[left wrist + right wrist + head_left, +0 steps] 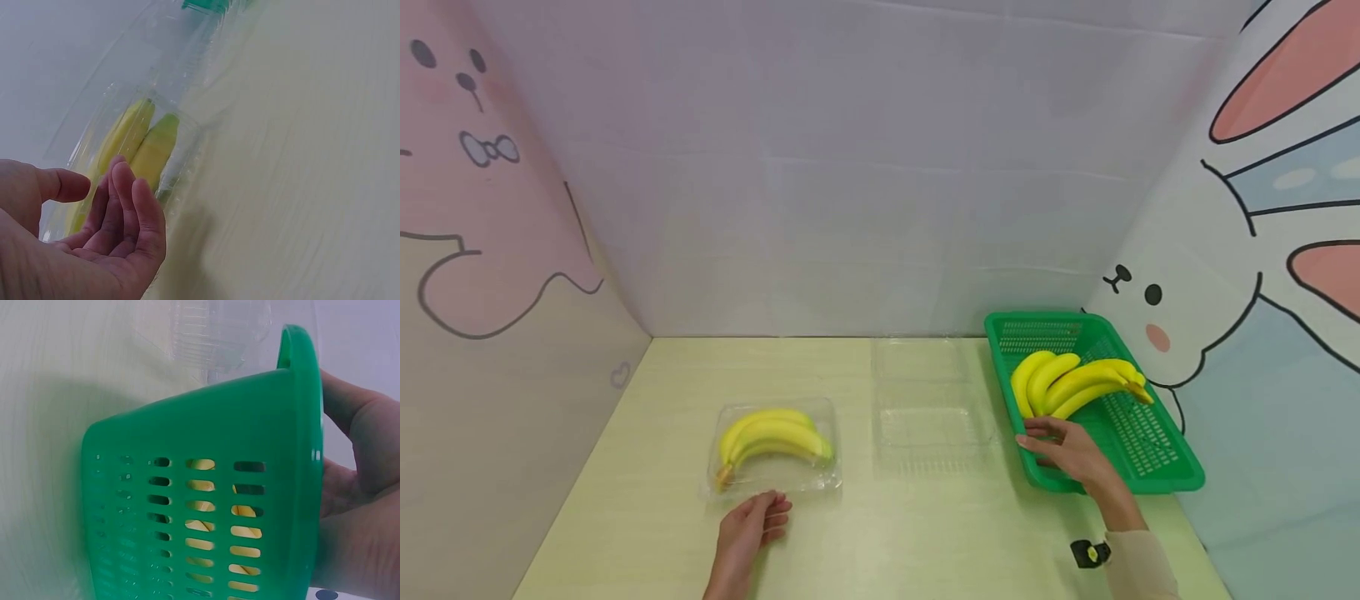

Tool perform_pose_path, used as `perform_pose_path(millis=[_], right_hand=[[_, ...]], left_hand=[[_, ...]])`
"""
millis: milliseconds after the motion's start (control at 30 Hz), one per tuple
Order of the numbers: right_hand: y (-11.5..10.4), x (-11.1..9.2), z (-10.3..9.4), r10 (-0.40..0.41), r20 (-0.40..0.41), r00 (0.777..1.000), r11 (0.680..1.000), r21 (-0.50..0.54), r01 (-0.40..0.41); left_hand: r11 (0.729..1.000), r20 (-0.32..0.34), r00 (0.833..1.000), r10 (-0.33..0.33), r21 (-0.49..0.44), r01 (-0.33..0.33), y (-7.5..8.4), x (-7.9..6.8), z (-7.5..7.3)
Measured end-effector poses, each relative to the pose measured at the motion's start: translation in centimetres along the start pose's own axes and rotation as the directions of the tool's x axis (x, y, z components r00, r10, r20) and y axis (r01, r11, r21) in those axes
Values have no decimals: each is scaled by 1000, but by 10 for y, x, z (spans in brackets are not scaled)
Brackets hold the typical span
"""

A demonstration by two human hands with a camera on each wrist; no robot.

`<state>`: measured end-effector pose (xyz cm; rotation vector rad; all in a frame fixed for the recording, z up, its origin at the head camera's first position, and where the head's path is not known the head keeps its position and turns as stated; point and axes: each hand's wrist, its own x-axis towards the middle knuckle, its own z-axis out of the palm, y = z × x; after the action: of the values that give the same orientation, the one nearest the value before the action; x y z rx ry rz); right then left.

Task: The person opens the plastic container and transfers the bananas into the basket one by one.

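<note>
The left hand (752,522), its fingers loosely bent and thumb apart, holds nothing beside a clear plastic box (826,417); 1 bunch of yellow, green-tipped bananas (778,429) lies in it. The right hand (1066,450) reaches over the green perforated plastic basket's (1150,437) rim, thumb and fingers slightly parted, near curved yellow bananas (1078,387) inside; contact I cannot tell. Between stands another clear plastic container (925,425).
</note>
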<state>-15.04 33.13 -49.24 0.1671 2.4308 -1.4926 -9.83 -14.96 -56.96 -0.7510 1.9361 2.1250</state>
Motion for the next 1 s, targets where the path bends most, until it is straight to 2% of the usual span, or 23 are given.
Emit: perform_pose_path(millis=[367,767,1000], right_hand=[[-1,-1,0,0,-4,1000,1000,0,0],[1,0,1,-5,-6,1000,1000,8,5],[2,0,1,-10,-12,1000,1000,2,10]], left_hand=[[1000,11,1000,-15,-10,15,-7,-8,2],[1000,18,1000,-2,-9,2,-11,-15,8],[1000,23,1000,-5,-12,5,-13,-16,8]])
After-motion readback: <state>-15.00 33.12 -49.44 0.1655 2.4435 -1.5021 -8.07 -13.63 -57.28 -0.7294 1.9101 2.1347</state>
